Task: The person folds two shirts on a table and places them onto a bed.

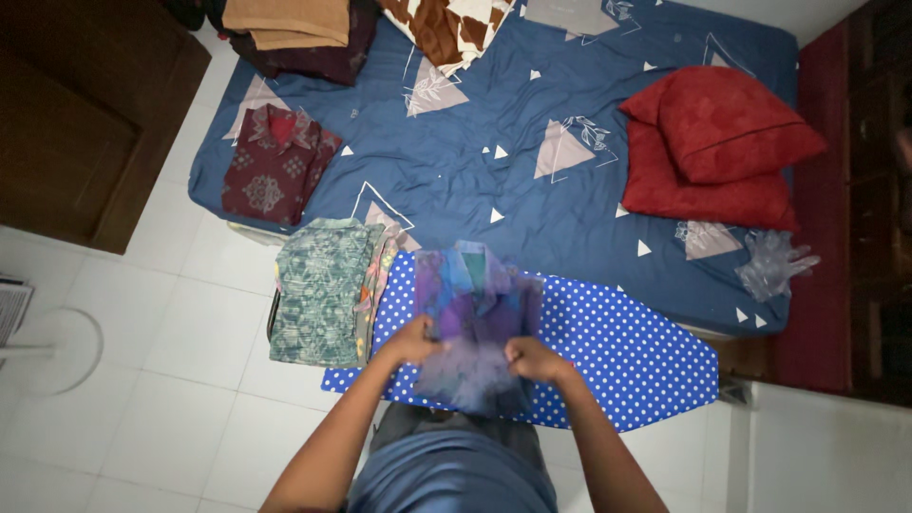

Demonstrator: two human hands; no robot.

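Obs. 1: A purple-and-blue patterned collared shirt (478, 313) lies flat on the blue ironing board with white polka dots (627, 351), collar pointing away from the person, towards the bed. The board gives a firm, raised, narrow surface right at the person's front, so the garment can be spread and handled with both arms low and close to the body.

Obs. 2: The left hand (413, 340) is clamped on the shirt's left side edge, fingers curled over the fabric. The right hand (534, 359) grips the lower right part of the cloth in the same way. The fabric between the two hands is blurred, so its exact lie there cannot be read; it seems lifted or in motion.

Obs. 3: Both forearms run forward and slightly inward from the bottom of the view, elbows bent, wrists roughly level, hands apart with the shirt's lower half between them.

Obs. 4: Just to the left of the board, touching or overlapping its end, sits a stack of folded green patterned garments (323, 290). It is close to the left hand.

Obs. 5: On the bed with the dark blue sheet printed with triangles (475, 180) lie a folded maroon patterned shirt (275, 166), well apart from the board, two red pillows (717, 147) on the right, and a crumpled clear plastic bag (771, 264) near the bed's right edge. Folded tan and dark cloths (299, 33) rest at the far left corner.
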